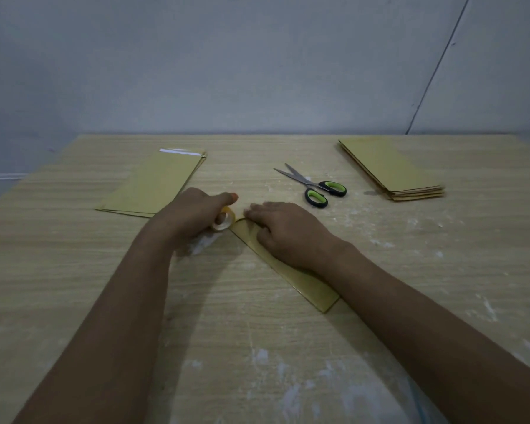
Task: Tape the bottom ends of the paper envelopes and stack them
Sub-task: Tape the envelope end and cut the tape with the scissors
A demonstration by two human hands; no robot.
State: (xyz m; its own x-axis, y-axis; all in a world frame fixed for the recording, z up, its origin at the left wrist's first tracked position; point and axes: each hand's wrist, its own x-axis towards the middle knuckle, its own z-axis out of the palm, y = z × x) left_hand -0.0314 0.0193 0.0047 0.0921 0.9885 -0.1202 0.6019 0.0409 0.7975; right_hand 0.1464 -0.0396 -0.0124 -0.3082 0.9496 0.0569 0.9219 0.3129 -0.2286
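Smeared wooden table (257,332), grey wall (227,62)

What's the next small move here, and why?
Probably draw the tape roll leftward to stretch tape across the envelope's far end. The left hand grips the roll right at that end, the right hand presses the envelope flat, and the scissors lie untouched.

near counter (257,347): bare between the forearms | far centre: scissors (314,186) lie open | far left: stack (156,183) | far right: stack (392,169) | bare lanes between scissors and each stack
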